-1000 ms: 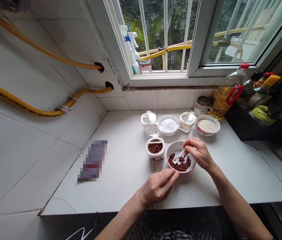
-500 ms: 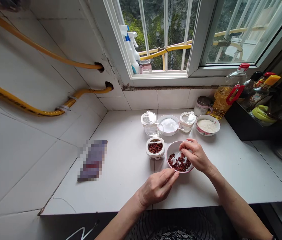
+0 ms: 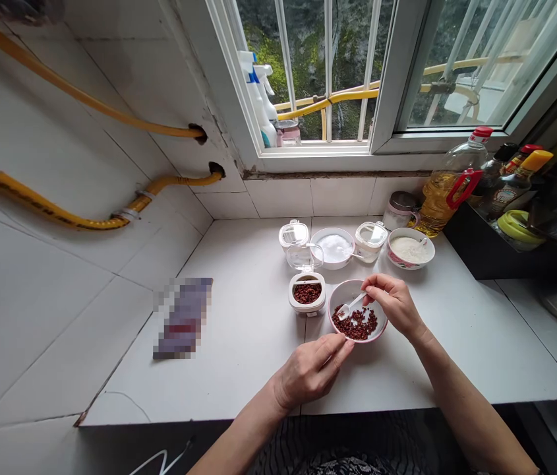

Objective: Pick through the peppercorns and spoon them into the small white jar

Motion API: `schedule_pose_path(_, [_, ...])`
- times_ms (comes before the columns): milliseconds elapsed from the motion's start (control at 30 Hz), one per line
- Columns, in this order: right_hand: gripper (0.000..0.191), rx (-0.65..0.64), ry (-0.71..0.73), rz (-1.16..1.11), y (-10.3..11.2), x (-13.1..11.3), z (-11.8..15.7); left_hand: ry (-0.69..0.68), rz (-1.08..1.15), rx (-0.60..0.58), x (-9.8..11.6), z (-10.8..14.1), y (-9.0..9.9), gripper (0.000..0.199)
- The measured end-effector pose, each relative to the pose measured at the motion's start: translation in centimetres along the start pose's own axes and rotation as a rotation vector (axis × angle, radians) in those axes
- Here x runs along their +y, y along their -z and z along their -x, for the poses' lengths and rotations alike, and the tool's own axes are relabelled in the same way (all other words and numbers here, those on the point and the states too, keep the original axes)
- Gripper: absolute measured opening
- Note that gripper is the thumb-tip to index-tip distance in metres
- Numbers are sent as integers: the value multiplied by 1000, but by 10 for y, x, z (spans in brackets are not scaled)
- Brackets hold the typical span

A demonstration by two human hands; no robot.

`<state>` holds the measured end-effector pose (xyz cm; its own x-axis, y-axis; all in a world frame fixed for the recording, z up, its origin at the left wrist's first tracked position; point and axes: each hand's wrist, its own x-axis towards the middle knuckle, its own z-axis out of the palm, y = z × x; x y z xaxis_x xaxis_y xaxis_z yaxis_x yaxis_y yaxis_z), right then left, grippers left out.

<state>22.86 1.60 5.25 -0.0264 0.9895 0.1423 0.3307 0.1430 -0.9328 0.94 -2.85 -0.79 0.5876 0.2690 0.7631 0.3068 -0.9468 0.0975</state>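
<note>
A white bowl point(image 3: 381, 324) with a pink rim stands on the counter, holding small dark red peppercorn-like grains point(image 3: 360, 326). My left hand point(image 3: 310, 371) pinches the bowl's near rim between thumb and fingers. Between the fingertips of my right hand point(image 3: 393, 303) is the handle of a small white spoon point(image 3: 348, 310), whose scoop rests low over the grains. Left of the bowl sits a white spice jar point(image 3: 306, 305) with its clear lid flipped up, filled with the same dark red grains.
Behind stand a lidded jar point(image 3: 293, 233), a bowl of white granules point(image 3: 333, 248), another lidded jar point(image 3: 370, 241) and a flowered bowl of pale powder point(image 3: 410, 249). An oil bottle point(image 3: 449, 181) and a black rack point(image 3: 476, 247) are at right. A blurred purple packet point(image 3: 184, 320) lies left.
My right hand has drawn slightly right and tilted the spoon, so its scoop and handle show more clearly above the grains. My left hand stays on the bowl's rim.
</note>
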Motion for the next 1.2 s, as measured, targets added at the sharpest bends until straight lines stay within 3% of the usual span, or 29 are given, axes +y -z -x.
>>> schedule_pose_path(100, [14, 32, -44, -152, -2, -4, 0, 6, 3, -3, 0, 0, 0, 42])
schedule_pose_path(200, [16, 86, 33, -167, -10, -11, 0, 11, 5, -10, 1, 0, 1, 47])
schedule_pose_path(300, [10, 134, 264, -7, -22, -18, 1, 4, 1, -8, 0, -1, 0, 47])
schedule_pose_path(400, [16, 100, 529, 221, -32, -21, 3, -6, -13, 10, 0, -2, 0, 45])
schedule_pose_path(500, [23, 31, 638, 365, -33, -22, 6, -6, -16, 30, 1, -4, -1, 43])
schedule_pose_path(600, [21, 75, 624, 360, -25, -22, 7, -8, -17, 15, 1, -4, 0, 38])
schedule_pose_path(733, [16, 159, 496, 375, -9, -12, 5, -7, -24, -5, 0, -1, 1, 40])
schedule_pose_path(1000, [19, -29, 391, 472, -14, 7, 4, -1, -5, -15, 1, 0, 1, 37])
schedule_pose_path(1200, [19, -9, 253, 362, -13, 5, 4, 4, -5, -6, 1, -2, 1, 40])
